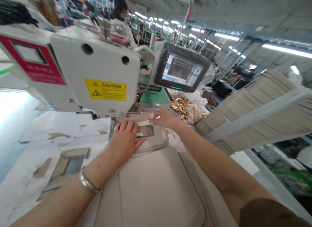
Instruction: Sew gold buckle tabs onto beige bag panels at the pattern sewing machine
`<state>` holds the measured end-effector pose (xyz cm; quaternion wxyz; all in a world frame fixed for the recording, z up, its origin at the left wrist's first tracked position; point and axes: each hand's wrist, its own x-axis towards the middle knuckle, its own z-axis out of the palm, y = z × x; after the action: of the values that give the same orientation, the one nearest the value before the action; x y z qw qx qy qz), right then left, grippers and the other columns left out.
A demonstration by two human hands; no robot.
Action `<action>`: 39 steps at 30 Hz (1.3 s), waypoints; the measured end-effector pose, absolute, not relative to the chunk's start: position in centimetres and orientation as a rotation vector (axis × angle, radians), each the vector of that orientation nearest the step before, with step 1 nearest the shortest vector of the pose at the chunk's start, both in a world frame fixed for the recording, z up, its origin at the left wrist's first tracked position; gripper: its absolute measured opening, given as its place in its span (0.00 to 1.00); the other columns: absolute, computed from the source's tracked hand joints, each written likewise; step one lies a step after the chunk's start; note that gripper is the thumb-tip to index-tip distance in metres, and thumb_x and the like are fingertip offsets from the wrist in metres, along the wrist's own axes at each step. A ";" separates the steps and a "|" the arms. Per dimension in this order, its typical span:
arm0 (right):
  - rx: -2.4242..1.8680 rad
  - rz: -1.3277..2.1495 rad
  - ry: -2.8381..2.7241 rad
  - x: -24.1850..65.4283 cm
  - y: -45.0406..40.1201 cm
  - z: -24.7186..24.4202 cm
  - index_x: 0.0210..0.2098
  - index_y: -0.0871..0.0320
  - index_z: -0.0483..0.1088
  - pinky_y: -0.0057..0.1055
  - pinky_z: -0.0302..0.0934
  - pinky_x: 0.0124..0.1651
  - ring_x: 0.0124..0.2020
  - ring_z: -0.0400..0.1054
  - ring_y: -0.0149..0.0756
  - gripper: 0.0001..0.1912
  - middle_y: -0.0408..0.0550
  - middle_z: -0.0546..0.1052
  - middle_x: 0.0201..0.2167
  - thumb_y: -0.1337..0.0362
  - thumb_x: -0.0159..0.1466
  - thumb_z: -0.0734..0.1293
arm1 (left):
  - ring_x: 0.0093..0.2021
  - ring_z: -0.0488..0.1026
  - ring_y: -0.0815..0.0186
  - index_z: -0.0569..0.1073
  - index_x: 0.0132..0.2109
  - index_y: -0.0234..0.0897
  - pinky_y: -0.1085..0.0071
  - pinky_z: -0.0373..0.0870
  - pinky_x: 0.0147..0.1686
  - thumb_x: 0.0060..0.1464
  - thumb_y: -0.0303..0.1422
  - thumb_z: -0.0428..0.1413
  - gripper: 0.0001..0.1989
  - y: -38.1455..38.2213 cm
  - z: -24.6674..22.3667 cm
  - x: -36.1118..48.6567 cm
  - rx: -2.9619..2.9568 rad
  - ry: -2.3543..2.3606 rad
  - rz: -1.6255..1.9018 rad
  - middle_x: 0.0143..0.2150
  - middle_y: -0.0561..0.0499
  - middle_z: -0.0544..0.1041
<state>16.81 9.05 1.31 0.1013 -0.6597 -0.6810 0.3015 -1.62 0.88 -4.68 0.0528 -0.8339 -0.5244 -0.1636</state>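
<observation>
My left hand (124, 140) lies flat on a beige sewing template (152, 142), its fingers slightly apart and close to a rectangular slot (145, 131). My right hand (164, 119) pinches the end of a pale narrow strip (143, 123) lying across the template's far side. Both hands sit just in front of the needle area of an industrial sewing machine head (92, 71), and the needle itself is hidden. A large beige panel (156, 188) spreads beneath my forearms. A silver bangle (87, 181) circles my left wrist.
A touchscreen control panel (181, 66) in clear plastic stands beyond my right hand. Right of it lie gold metal pieces in a clear bag (186, 110). A tall stack of beige panels (251, 110) leans at the right. A co-worker (120, 9) stands far back.
</observation>
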 end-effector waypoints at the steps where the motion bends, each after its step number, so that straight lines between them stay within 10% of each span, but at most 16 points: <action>1: -1.917 1.000 -1.934 16.8 8.9 1.6 0.20 0.60 0.66 0.19 0.60 0.26 0.21 0.65 0.26 0.14 0.38 0.68 0.14 0.70 0.58 0.72 | 0.59 0.64 0.43 0.68 0.57 0.26 0.49 0.63 0.55 0.58 0.45 0.53 0.29 0.9 -4.7 -1.6 -2.536 -1.593 -0.499 0.57 0.32 0.70; 9: -1.642 1.714 -1.174 17.6 8.7 0.6 0.22 0.62 0.64 0.23 0.70 0.29 0.21 0.70 0.27 0.14 0.40 0.71 0.16 0.76 0.58 0.72 | 0.59 0.64 0.44 0.67 0.58 0.24 0.50 0.62 0.55 0.58 0.44 0.52 0.30 0.9 -4.5 -1.6 -2.540 -1.599 -0.460 0.56 0.31 0.71; 39: -1.929 1.420 -1.591 17.1 8.4 -0.4 0.22 0.60 0.63 0.21 0.59 0.16 0.11 0.61 0.25 0.14 0.39 0.68 0.12 0.71 0.64 0.65 | 0.58 0.66 0.55 0.64 0.61 0.27 0.61 0.62 0.59 0.61 0.35 0.48 0.24 1.3 -4.2 2.2 -2.742 -1.433 -0.408 0.57 0.39 0.72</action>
<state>17.14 8.43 -0.38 0.1326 -0.6650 -0.5483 0.4895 2.19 1.31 -4.22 0.0107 -0.8786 -0.4592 -0.1307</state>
